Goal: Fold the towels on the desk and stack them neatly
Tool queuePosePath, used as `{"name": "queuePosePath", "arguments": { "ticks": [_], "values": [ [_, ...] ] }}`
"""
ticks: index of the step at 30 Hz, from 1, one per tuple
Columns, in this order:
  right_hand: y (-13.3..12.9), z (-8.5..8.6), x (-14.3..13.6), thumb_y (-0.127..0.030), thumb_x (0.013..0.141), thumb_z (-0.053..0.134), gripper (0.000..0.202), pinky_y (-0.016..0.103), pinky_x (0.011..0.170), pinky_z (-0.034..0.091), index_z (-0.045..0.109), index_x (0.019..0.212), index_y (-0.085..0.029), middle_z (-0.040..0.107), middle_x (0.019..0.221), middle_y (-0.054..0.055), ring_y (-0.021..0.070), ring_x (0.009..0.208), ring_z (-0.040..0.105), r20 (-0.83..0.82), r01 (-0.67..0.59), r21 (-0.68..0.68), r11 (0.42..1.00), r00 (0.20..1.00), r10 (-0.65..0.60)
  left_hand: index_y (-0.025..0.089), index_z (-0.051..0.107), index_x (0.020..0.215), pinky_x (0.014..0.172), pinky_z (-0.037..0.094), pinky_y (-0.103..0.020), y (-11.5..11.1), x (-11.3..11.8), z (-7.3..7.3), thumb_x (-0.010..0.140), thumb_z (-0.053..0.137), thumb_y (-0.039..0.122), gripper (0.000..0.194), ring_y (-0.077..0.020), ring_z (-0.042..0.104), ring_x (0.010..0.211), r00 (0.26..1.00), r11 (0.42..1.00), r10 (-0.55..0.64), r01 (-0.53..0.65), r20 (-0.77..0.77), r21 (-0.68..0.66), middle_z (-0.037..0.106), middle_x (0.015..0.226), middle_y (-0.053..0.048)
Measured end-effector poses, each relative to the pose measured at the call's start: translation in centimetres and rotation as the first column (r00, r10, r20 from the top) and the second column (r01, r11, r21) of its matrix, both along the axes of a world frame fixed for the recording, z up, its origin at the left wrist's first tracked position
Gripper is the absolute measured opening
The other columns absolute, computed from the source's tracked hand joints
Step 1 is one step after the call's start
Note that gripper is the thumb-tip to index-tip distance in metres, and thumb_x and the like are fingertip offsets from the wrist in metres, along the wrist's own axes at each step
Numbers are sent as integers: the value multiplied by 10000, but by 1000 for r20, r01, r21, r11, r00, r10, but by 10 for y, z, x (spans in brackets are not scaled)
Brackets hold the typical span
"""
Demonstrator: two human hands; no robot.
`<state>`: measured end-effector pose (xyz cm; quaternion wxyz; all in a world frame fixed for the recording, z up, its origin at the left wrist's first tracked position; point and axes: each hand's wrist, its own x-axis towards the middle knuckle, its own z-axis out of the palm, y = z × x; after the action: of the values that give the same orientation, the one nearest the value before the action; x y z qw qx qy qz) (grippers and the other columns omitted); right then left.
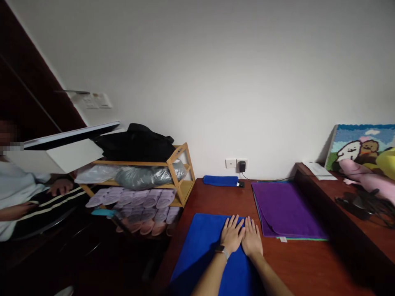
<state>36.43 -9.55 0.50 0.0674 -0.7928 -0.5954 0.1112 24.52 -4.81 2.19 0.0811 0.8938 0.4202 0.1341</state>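
Observation:
A blue cloth (200, 242) lies spread out on the reddish-brown wooden table (296, 267). Flat on its far right part rests my left hand (232, 235), fingers stretched out, with a watch (221, 249) at the wrist. My right hand (252, 238) lies beside it near the cloth's right edge, palm down and fingers extended. The two hands touch or nearly touch at the thumbs. To the right is a stack of cloths with a purple cloth (286, 207) on top. A rolled or folded blue cloth (220, 181) lies along the wall.
Left of the table stands a wooden rack (185, 189) with slippers (151, 198), plastic-wrapped items and a black bag (138, 144). A person (9, 193) sits at far left. A black plug (242, 166) with a cable is in the wall; a pink plush toy (367, 176) lies on the raised right side.

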Motion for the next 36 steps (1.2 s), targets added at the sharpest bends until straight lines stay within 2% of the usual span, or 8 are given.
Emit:
{"name": "queuePosePath", "arguments": {
  "ticks": [3, 10, 14, 25, 29, 31, 33, 36],
  "values": [
    [1, -1, -1, -367, 1020, 138, 656, 419, 1280, 73, 165, 1613, -88, 144, 1710, 59, 235, 1584, 96, -3, 17, 13, 1000, 1000, -17, 386, 346, 1578, 1266, 228, -497, 12, -30, -9, 1052, 232, 585, 573, -226, 274, 1552, 999, 1000, 31, -31, -23, 2, 340, 1676, -12],
    [-1, 0, -3, -413, 1023, 99, 675, 402, 1281, 79, 128, 1620, -98, 121, 1715, 38, 218, 1585, 78, -15, 37, 14, 999, 999, -36, 315, 327, 1597, 1266, 193, -489, 62, -152, -7, 1038, 217, 619, 645, -242, 244, 1563, 951, 963, 269, -270, -153, 16, 303, 1686, -51],
    [2, -1, -3, -422, 1019, 101, 681, 423, 1282, 81, 127, 1625, -113, 116, 1714, 33, 219, 1586, 79, 4, 41, 3, 999, 999, -41, 280, 302, 1608, 1266, 200, -445, 77, -180, -8, 1048, 210, 588, 646, -220, 217, 1569, 935, 949, 314, -314, -162, 25, 279, 1694, -44],
    [12, 5, 5, -440, 1020, 117, 681, 399, 1288, 86, 146, 1623, -125, 128, 1710, 12, 207, 1584, 86, -14, 1, 32, 999, 1000, -1, 196, 380, 1577, 1283, 175, -456, 73, -165, 11, 1060, 241, 493, 612, -223, 260, 1555, 926, 939, 342, -335, -158, 74, 338, 1666, -85],
    [11, 3, 6, -422, 1018, 126, 678, 394, 1286, 92, 127, 1623, -115, 129, 1710, 19, 202, 1584, 87, -20, -3, 30, 1000, 1000, 3, 191, 336, 1593, 1281, 218, -434, 43, -99, 12, 1075, 171, 474, 613, -205, 267, 1553, 981, 974, 189, -183, -33, 135, 336, 1669, -65],
    [12, 2, 7, -402, 1015, 136, 673, 397, 1285, 83, 129, 1623, -113, 118, 1711, 22, 205, 1584, 75, -9, -19, 16, 1000, 1000, 19, 227, 303, 1605, 1271, 254, -415, 19, -55, 4, 1075, 191, 485, 600, -194, 287, 1545, 1000, 995, 14, -13, -11, 96, 353, 1664, -37],
    [12, 0, 8, -376, 1010, 156, 662, 409, 1284, 69, 166, 1622, -126, 113, 1711, 19, 208, 1585, 62, 6, -43, 10, 999, 999, 43, 276, 311, 1601, 1271, 255, -442, 0, -23, -7, 1076, 193, 479, 576, -203, 299, 1541, 999, 998, -32, 31, 11, 60, 383, 1651, -19],
    [12, -1, 8, -376, 1009, 158, 661, 413, 1282, 66, 182, 1621, -127, 121, 1710, 24, 208, 1586, 64, 1, -42, 24, 999, 999, 42, 338, 314, 1595, 1267, 242, -515, -7, -21, -18, 1066, 201, 520, 570, -245, 282, 1549, 998, 998, 64, -64, -2, 11, 353, 1663, -8]
  ]
}}
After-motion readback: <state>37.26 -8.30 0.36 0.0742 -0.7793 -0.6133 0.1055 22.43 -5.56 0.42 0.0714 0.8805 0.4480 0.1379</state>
